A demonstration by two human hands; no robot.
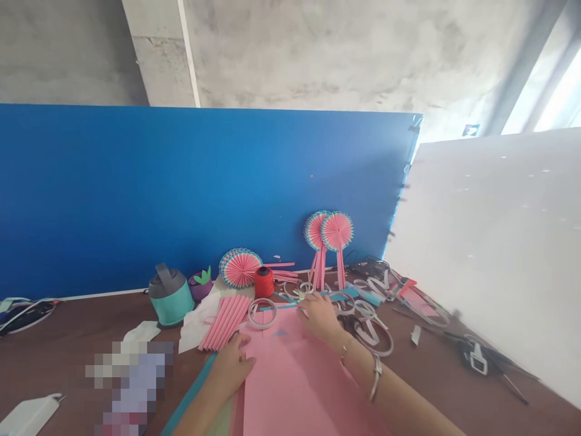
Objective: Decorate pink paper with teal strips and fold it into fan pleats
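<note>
Pink sheet point(295, 381) under left hand point(232, 364), right hand point(320, 316); fingers point(312, 306) apparently flat.

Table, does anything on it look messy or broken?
Nothing looks broken or spilled. It is messy, though: tape rings lie scattered to the right of the pink paper, and white scraps lie loose near the teal pot.
</note>
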